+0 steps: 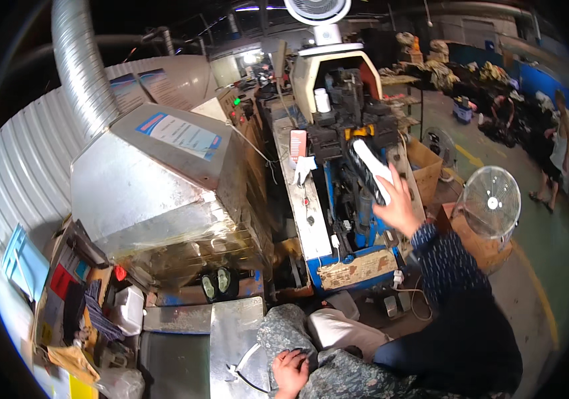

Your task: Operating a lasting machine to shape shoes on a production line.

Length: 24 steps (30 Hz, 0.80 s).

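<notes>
My right hand (399, 205) reaches forward and grips the near end of a shoe (366, 166). The shoe is black with a long white underside turned up, and its far end sits against the dark jaws of a machine (337, 126), near a yellow part. The fingers lie along the shoe's right edge; the thumb's side is partly hidden. Down at my lap, my left hand (291, 372) rests on a patterned apron (344, 369), its fingers laid out and holding nothing.
At left stands a metal hood (158, 159) with a duct (81, 60); a pair of shoes (216, 284) lies at its opening. A metal plate (238, 346) is beside my lap. Right of the machine are a carton (424, 169) and a round fan (492, 201). Other people are at far right.
</notes>
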Tool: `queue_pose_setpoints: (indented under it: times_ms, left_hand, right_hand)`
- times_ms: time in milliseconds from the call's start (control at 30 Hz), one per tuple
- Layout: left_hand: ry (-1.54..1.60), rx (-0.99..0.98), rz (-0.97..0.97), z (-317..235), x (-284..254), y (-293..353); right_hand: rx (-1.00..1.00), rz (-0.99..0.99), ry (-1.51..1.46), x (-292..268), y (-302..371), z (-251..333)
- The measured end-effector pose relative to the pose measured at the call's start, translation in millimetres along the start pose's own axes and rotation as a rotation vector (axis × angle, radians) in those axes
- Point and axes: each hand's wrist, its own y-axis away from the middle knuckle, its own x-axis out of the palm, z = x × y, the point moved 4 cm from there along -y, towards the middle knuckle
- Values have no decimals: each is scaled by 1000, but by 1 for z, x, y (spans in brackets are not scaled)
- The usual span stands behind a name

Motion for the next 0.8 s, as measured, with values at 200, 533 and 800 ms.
queue_pose_setpoints:
  times_ms: [200,533,800]
  left_hand:
    - [648,-268,-5,10,-11,-25]
    - [1542,-691,-446,28,-71,-76]
    - [337,-104,190,-48,-81,-60]
  right_hand:
    - [41,103,-765,9,94,98]
    - [-179,887,-1211,14,201,266]
    - [30,1717,-1259,41,176,241]
